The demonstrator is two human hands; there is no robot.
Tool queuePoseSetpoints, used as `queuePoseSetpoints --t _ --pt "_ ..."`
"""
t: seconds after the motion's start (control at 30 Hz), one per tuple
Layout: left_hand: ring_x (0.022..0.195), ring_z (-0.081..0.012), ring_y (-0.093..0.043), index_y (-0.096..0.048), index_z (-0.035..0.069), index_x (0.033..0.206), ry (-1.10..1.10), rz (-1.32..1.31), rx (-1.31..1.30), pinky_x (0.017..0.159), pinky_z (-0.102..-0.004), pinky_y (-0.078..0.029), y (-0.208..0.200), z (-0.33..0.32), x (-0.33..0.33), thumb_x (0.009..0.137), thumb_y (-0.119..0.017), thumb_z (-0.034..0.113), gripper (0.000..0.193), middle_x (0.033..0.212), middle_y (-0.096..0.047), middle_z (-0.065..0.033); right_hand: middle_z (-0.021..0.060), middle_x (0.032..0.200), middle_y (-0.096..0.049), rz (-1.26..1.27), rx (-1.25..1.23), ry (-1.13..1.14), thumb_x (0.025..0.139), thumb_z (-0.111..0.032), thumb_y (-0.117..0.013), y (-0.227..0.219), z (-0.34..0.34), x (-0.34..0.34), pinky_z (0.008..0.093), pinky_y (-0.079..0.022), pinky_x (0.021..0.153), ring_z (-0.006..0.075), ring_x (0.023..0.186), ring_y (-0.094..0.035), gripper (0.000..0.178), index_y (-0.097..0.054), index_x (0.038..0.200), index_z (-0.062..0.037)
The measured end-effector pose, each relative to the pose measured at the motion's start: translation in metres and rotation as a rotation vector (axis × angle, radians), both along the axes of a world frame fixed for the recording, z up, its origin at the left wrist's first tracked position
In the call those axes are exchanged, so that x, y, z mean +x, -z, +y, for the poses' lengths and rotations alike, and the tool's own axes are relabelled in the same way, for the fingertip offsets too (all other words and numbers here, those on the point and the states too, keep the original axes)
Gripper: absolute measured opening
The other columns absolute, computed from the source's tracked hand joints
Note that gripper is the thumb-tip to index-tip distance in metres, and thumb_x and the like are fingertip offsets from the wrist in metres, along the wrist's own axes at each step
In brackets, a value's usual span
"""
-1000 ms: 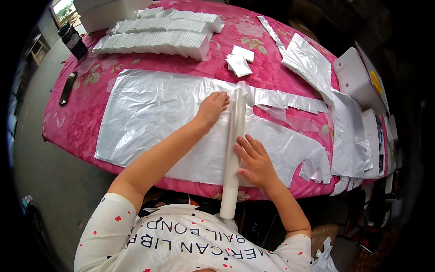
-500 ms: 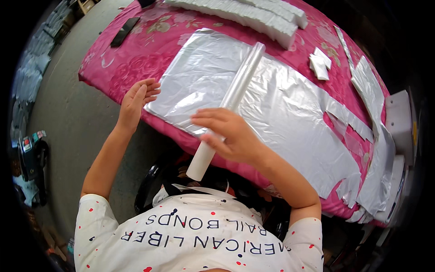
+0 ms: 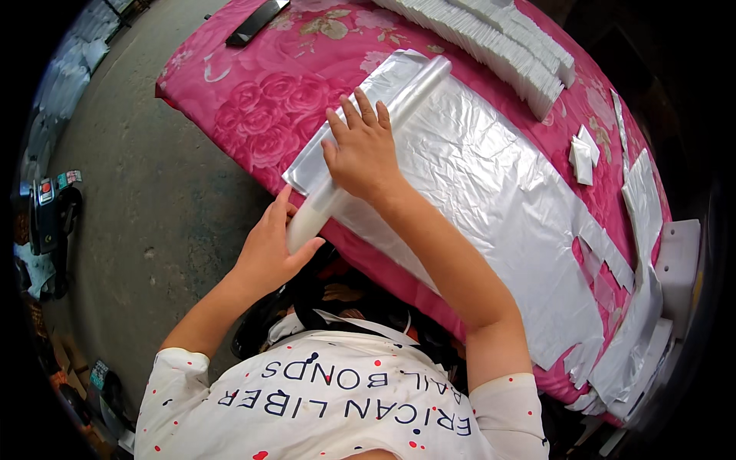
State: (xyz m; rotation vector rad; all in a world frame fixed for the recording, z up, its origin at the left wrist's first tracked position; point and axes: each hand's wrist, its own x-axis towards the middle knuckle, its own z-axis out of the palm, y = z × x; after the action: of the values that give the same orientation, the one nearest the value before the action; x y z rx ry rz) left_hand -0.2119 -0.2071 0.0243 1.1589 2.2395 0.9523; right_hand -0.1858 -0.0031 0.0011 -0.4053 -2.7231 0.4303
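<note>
A long roll of clear plastic film (image 3: pixel 424 83) lies slantwise across a shiny silvery film sheet (image 3: pixel 483 161) on the table. Its near end sticks out past the table edge, where my left hand (image 3: pixel 270 249) curls round it, thumb on one side and fingers on the other. Palm down, my right hand (image 3: pixel 362 149) presses on the middle of the roll with its fingers spread toward the far left. Left of the roll shows a narrow strip of the flat film (image 3: pixel 305 170). My right hand covers part of the roll.
A pink flowered cloth (image 3: pixel 264 115) covers the table. Long rows of folded white pieces (image 3: pixel 491 50) stand at the back, with a few white packets (image 3: pixel 583 157) nearer. A dark phone-like slab (image 3: pixel 257 21) lies far left. Cut film scraps (image 3: pixel 640 222) and a white box (image 3: pixel 678 253) are at right.
The roll now lies farther left over the film, leaving a narrower strip there. My left hand has come onto its near end; my right hand has moved forward and lies flat. The view has shifted.
</note>
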Motion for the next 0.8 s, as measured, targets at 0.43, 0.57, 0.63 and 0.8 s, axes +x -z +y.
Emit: queuePoseSetpoints --t 0.43,0.57,0.63,0.8 --pt "0.082 -0.0146 -0.061 -0.044 0.0 0.122 0.334 -1.496 0.238 0.075 -0.0289 -0.049 -0.012 0.021 0.024 0.076 -0.065 0.024 0.056 0.104 -0.059 -0.011 0.0131 0.101 -0.053 0.781 -1.841 0.004 0.079 -0.021 -0.065 -0.048 -0.001 0.057 0.0302 -0.051 0.077 0.0188 0.09 -0.058 0.066 -0.028 0.128 0.0043" --pt "0.079 -0.0126 -0.059 -0.047 0.001 0.117 0.12 -0.977 0.074 0.073 -0.0284 -0.049 -0.022 0.042 0.052 0.075 -0.07 0.018 0.051 0.088 -0.057 -0.0054 0.0104 0.091 -0.056 0.766 -1.614 0.118 0.078 -0.021 -0.067 -0.065 0.005 0.086 0.0303 -0.05 0.073 0.0162 0.08 -0.058 0.067 -0.029 0.126 0.005" --pt "0.076 -0.0113 -0.058 -0.048 0.001 0.113 0.17 -0.876 -0.007 0.07 -0.0279 -0.049 -0.021 0.051 0.059 0.074 -0.071 0.015 0.047 0.086 -0.057 -0.0042 0.0096 0.088 -0.056 0.801 -1.566 0.163 0.077 -0.021 -0.068 -0.063 0.007 0.098 0.0309 -0.05 0.073 0.0162 0.079 -0.058 0.067 -0.03 0.125 0.0045" --pt "0.066 -0.0098 -0.057 -0.051 0.001 0.103 0.173 -1.039 -0.065 0.06 -0.0255 -0.048 -0.026 0.07 0.078 0.073 -0.074 0.014 0.04 0.08 -0.057 -0.0032 0.0089 0.087 -0.055 0.796 -1.778 0.088 0.077 -0.022 -0.069 -0.051 0.0 0.132 0.0312 -0.05 0.072 0.0159 0.078 -0.057 0.062 -0.033 0.122 0.0031"
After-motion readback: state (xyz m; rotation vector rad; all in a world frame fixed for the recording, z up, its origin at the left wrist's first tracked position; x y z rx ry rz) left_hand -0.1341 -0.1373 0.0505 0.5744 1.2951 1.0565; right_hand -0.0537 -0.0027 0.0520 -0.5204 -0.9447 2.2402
